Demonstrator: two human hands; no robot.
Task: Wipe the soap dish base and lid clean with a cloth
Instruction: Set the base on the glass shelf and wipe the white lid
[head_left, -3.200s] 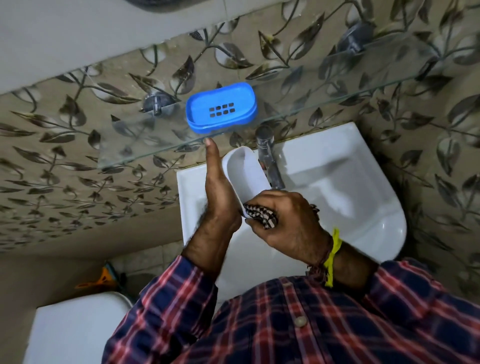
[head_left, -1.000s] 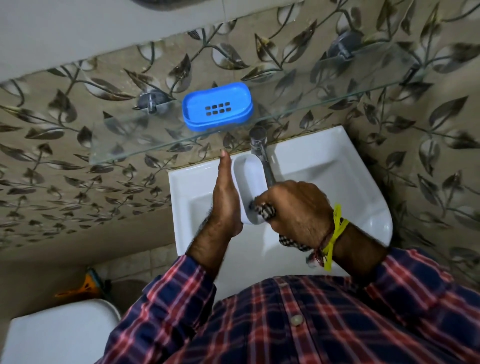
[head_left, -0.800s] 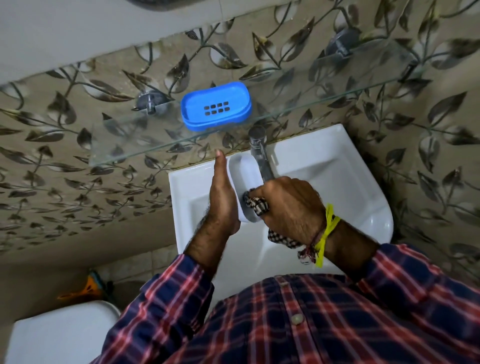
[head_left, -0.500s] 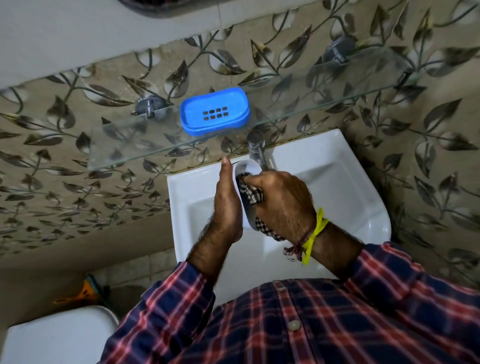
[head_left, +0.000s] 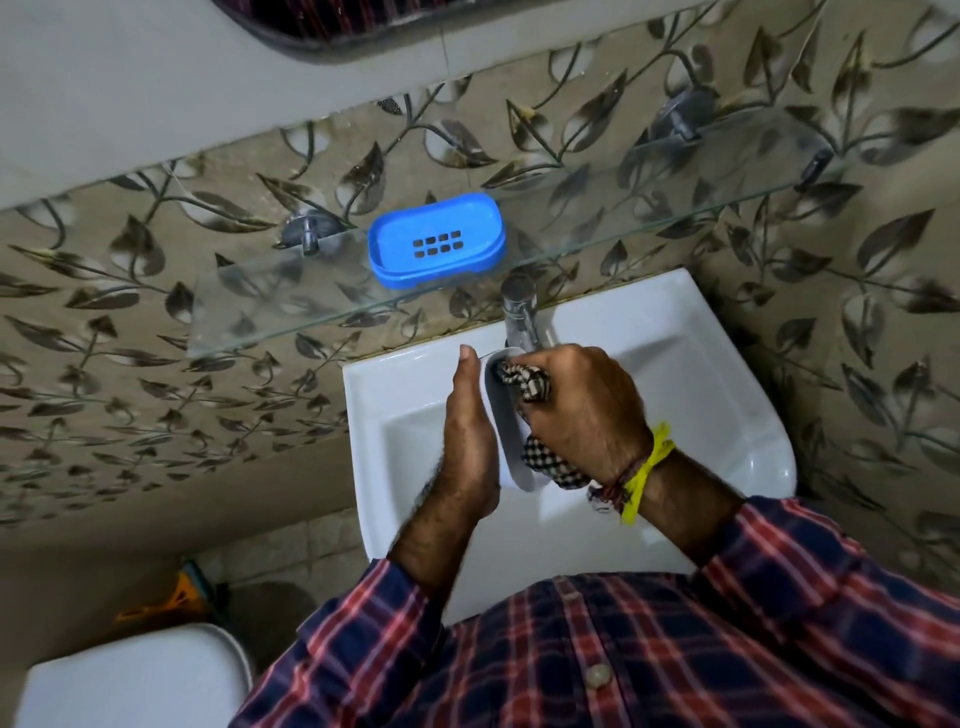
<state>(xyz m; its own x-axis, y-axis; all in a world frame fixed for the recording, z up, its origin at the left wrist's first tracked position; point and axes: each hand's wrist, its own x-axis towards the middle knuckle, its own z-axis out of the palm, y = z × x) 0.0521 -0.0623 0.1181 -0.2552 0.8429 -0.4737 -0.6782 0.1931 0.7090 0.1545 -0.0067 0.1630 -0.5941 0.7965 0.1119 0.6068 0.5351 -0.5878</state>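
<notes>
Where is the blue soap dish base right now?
The blue plastic soap dish base sits on the glass wall shelf, above and left of the chrome tap, untouched by either hand.

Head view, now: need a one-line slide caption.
Over the sink, the left hand holds the white lid while the right hand wipes inside with a checked cloth.

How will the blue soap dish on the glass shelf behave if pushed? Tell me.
The blue soap dish looks like thin plastic, so probably light and stiff. On the smooth glass shelf it would likely slide, not tip, being low and wide. It sits near the front edge, so a push could send it off.
</notes>
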